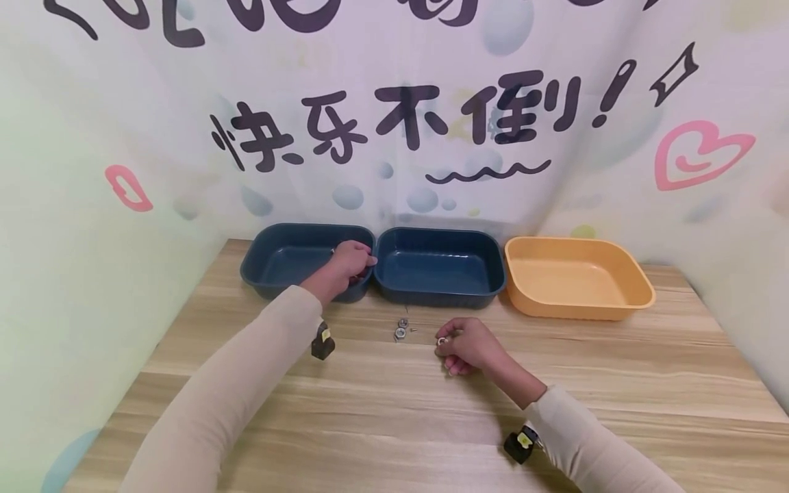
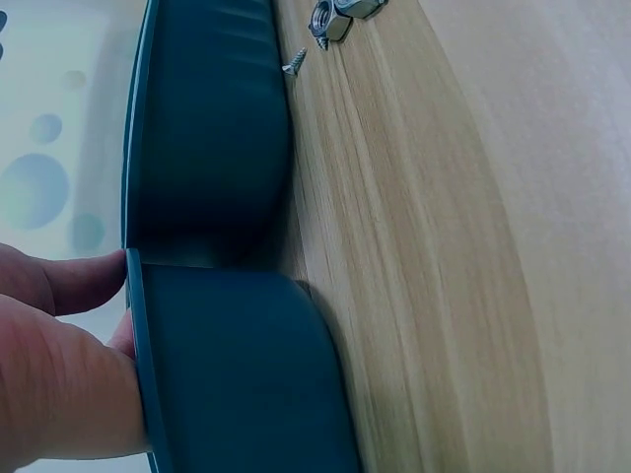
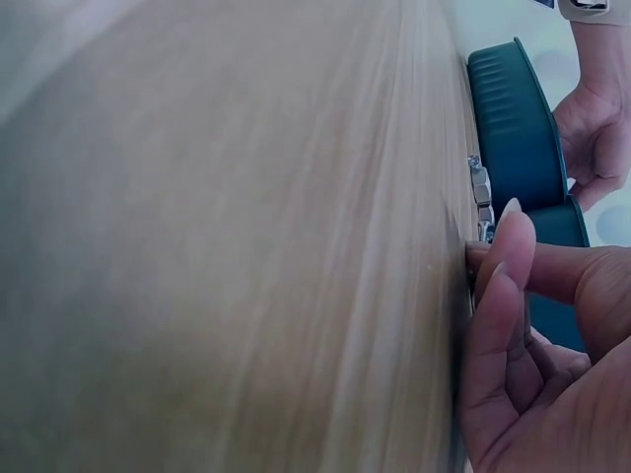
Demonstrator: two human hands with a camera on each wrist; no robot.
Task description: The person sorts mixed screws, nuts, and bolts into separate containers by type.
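- A small metal piece (image 1: 442, 339), seemingly a nut or washer, is being pinched between thumb and fingertips of the right hand (image 1: 465, 344), low over the wooden table (image 1: 616, 383); the remaining fingers are being kept curled under the palm.
- The left hand (image 1: 351, 263) is being held over the right end of the left blue tray (image 1: 271, 263), at the rim where it is touching the middle blue tray (image 1: 439, 266). Its fingers are curled, and something small and pale is glimpsed at them, but whether a piece is being gripped cannot be told.
- Two hex nuts (image 1: 400, 329) and a small screw (image 1: 411, 329) are lying loose on the table, just in front of the middle blue tray and just left of the right hand.
- No hardware is being seen in the middle blue tray or in the yellow tray (image 1: 576, 277); the floor of the left tray is partly hidden by the hand.
- Judged from this, sorting is being carried out but is far from finished: at least three loose pieces, plus the one being pinched, are yet to be placed.
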